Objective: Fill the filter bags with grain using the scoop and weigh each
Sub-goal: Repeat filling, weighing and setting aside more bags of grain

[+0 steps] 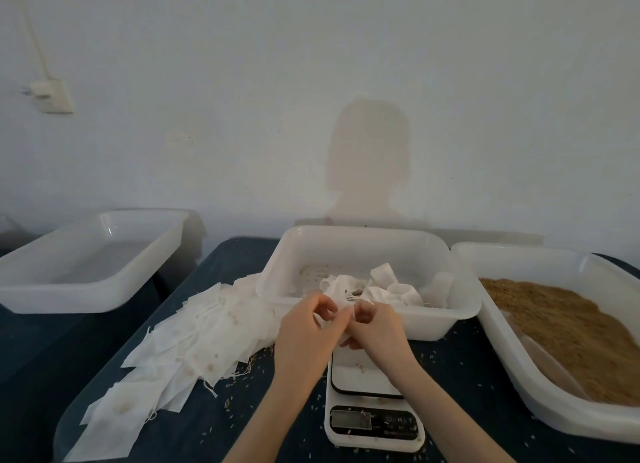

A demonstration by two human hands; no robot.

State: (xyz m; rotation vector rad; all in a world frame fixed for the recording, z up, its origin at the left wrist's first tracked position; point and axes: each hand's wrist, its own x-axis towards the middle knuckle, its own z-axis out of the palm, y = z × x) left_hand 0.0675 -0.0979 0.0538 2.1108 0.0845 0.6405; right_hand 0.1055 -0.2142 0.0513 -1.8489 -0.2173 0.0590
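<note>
1. The white scale (374, 407) is lying nearest, on the dark table (207, 428), with stray grains on its plate.
2. Above the scale, the left hand (308, 327) and the right hand (375, 327) are meeting, fingers curled and pinching a white filter bag (341, 315).
3. Empty filter bags (194, 338) are spreading at the left.
4. Filled bags (374, 286) are sitting in the middle tray (363, 240).
5. Brown grain (568, 327) is filling the right tray (519, 254).
</note>
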